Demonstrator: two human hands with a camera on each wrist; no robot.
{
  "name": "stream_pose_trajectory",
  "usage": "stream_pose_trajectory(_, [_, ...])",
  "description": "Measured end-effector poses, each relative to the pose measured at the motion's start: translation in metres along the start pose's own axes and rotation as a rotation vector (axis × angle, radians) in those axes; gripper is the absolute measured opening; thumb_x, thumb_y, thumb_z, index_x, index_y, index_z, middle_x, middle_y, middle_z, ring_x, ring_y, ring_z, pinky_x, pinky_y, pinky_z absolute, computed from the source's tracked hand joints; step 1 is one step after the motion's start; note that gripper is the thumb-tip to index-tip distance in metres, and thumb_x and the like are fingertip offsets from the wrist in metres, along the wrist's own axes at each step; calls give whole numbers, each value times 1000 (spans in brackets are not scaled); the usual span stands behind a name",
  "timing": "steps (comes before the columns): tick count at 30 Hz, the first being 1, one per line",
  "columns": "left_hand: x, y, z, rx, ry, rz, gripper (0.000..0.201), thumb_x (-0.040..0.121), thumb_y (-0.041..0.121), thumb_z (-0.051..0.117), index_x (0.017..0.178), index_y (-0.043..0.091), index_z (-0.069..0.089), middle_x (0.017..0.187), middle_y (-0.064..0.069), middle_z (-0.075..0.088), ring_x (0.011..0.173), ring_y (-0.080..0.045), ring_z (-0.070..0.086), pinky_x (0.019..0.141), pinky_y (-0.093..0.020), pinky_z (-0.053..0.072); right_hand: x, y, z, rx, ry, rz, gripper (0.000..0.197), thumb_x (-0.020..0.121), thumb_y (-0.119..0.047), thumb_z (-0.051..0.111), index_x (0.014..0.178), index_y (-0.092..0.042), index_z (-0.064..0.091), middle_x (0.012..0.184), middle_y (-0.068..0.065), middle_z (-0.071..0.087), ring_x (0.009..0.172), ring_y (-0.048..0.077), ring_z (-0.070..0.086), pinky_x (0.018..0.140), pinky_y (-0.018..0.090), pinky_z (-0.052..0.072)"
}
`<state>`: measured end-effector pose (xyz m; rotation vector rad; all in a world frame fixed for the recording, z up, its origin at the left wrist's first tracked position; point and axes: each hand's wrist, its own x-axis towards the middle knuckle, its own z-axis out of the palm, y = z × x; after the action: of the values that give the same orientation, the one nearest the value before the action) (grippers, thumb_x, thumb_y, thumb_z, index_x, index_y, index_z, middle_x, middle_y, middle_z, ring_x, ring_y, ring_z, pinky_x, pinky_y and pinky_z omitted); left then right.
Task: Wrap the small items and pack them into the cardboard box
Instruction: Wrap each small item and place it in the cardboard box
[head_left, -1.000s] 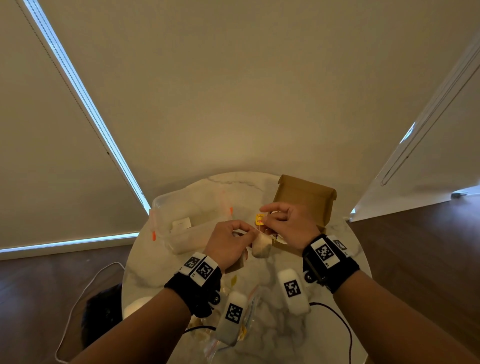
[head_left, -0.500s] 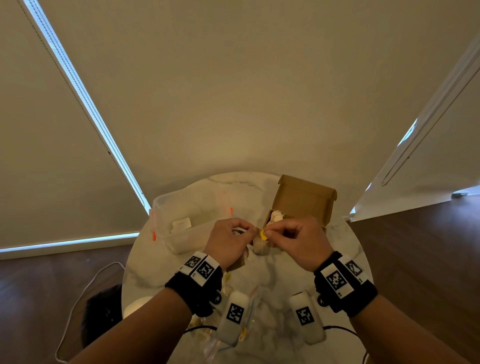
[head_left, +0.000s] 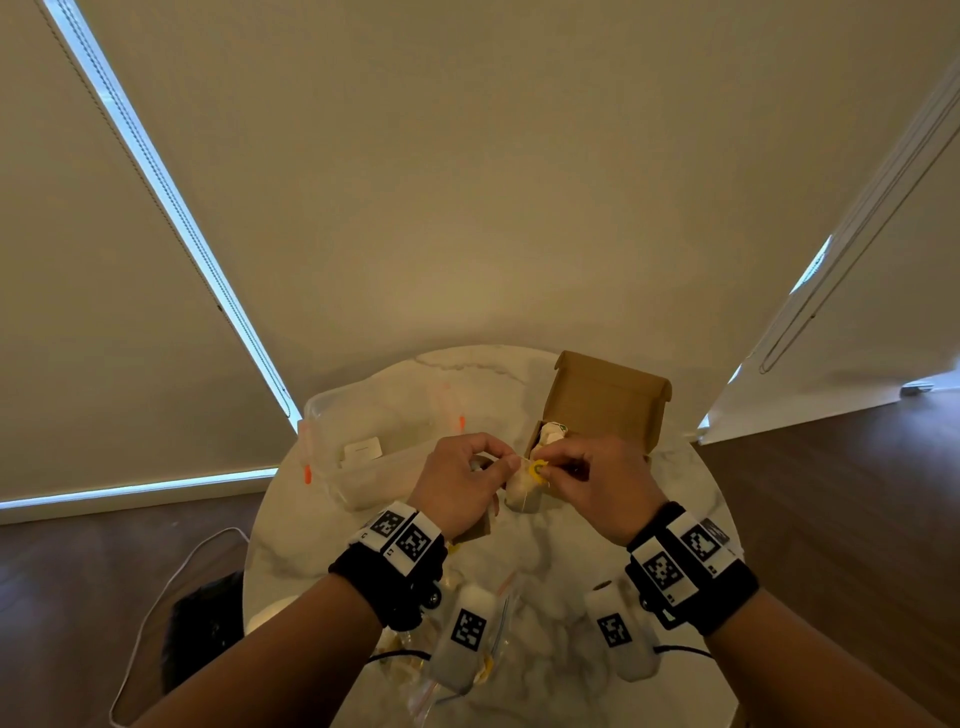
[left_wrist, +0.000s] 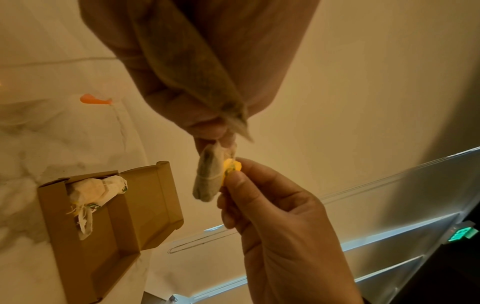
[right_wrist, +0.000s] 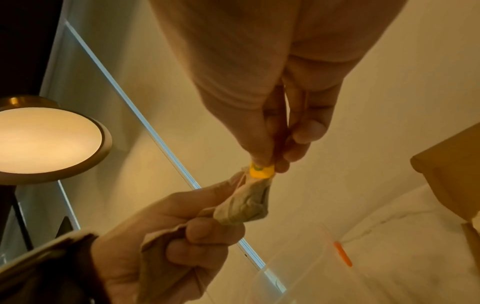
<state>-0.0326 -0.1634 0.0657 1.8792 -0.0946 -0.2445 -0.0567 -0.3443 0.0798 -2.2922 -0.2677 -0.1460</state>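
Here, mid-frame in the head view: left hand (head_left: 464, 483) pinching the twisted neck of a small paper bundle (head_left: 523, 493), thumb and forefinger clamped on the gathered paper, other fingers curled. Right hand (head_left: 597, 486) pinching a yellow sticker (head_left: 537, 469) between thumb and fingertips, sticker touching the bundle's neck just beside the left fingertips. Bundle hanging in the air over the table (head_left: 545, 551), a little nearer the camera than the cardboard box (head_left: 605, 402). Box at centre right of the head view, lid flap standing up, one wrapped item (head_left: 551, 433) already lying inside at its near left corner; lower left of the left wrist view, same wrapped item (left_wrist: 94, 190) against the box wall, crumpled white paper with a twisted tail. Clear plastic tub (head_left: 374, 447) left of centre on the table, orange clips on its rim, a white card inside. Two white tagged devices on the near table: one (head_left: 464, 631) under the left wrist, one (head_left: 618, 631) under the right wrist, each with a black cable. Clear plastic bags (head_left: 498, 613) lying between them. Black wristbands with square code tags on both wrists. Round lit lamp (right_wrist: 48, 136) at the left edge of the right wrist view. Dark wood floor at both lower sides of the head view, a white cable looping at lower left. Closed blinds filling the upper frame, bright strips at their edges.
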Motion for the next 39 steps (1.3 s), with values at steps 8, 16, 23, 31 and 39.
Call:
stream_pose_trajectory(8, [-1,3,-3,17,-54,37,11,91,19,66,80,17,67,68,-2,72,43,-17,57,52,-27,47,4,6,3,143,69,63,6,80,-12,74,82,-16,77,77,-5,72,71,7,64,62,14,49])
stream_pose_trajectory(16, [-2,1,-1,29,-40,125,6,86,20,71,84,24,69,82,5,73,44,-16,59,51,-30,50,3,3,1,398,54,154,4,79,-7,76,77,-10,76,71,5,73,63,12,66,61,19,51])
stream_pose_trajectory(23, [-5,6,-5,20,-48,203,13,89,10,67,91,19,76,73,6,73,42,-14,56,49,-26,47,3,4,2,467,57,184,6,74,-11,80,76,-9,75,74,9,72,65,13,63,62,26,53])
stream_pose_trajectory(31, [-12,14,-10,-54,-83,153,13,91,17,66,97,13,77,46,5,57,38,-6,48,49,-18,43,5,6,4,564,48,247,10,73,-12,82,76,-9,72,79,18,70,68,21,62,68,37,52])
stream_pose_trajectory(39, [-13,12,-6,-183,-27,120,7,90,12,66,96,14,70,81,-1,72,42,-16,52,48,-26,45,0,0,3,656,78,285,3,79,-1,73,81,0,70,78,19,69,67,19,63,64,29,55])
